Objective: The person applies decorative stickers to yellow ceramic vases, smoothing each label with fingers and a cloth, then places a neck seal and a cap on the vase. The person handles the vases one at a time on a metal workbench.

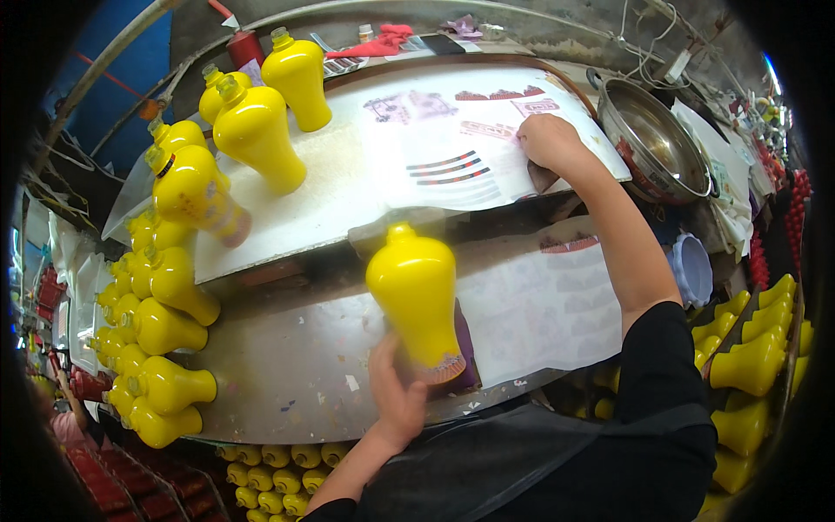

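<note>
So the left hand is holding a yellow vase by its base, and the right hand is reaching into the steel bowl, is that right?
Not quite. The left hand does hold the yellow vase by its base, but the right hand is not in the steel bowl. The head view shows it pressed on the white sheet of decals, beside the bowl.
</note>
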`<action>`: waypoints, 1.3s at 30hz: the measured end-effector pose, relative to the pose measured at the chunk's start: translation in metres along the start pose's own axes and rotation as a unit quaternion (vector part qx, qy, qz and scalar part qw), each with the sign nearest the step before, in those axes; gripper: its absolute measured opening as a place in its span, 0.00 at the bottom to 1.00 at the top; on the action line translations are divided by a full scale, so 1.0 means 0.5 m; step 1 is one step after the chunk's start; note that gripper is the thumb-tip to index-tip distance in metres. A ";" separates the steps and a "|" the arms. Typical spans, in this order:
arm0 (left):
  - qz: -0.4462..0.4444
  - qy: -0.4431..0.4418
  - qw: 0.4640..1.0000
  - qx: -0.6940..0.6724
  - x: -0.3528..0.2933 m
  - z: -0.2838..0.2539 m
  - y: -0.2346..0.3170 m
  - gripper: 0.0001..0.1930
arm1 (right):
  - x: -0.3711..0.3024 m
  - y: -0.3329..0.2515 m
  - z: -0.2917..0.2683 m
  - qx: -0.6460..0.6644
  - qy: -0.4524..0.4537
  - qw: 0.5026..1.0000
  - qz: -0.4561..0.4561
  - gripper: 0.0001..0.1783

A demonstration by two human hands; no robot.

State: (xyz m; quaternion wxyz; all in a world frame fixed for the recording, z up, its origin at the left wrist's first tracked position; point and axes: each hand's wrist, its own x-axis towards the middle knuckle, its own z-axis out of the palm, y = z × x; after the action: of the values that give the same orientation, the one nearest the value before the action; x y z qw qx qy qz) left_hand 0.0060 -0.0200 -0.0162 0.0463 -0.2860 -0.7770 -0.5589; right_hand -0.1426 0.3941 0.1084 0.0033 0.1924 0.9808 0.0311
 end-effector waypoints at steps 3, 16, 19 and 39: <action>-0.007 0.000 1.000 0.005 -0.004 0.004 -0.001 0.40 | 0.010 -0.020 -0.013 -0.022 -0.003 1.000 0.002 0.13; -0.040 -0.019 0.999 -0.022 -0.003 -0.004 -0.013 0.42 | 0.183 -0.175 0.026 0.101 0.010 0.995 -0.015 0.21; -0.054 -0.024 0.998 -0.036 -0.002 -0.008 -0.016 0.43 | 0.191 -0.178 0.038 0.090 0.037 0.994 -0.043 0.18; -0.067 -0.028 0.996 -0.053 0.002 -0.018 -0.015 0.40 | 0.204 -0.139 0.033 0.177 0.021 0.981 -0.074 0.12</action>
State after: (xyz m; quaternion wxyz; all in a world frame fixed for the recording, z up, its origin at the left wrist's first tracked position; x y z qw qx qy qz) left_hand -0.0007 -0.0292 -0.0189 -0.0286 -0.2509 -0.7647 -0.5928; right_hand -0.2630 0.3694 0.0880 -0.0488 0.1157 0.9823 -0.1389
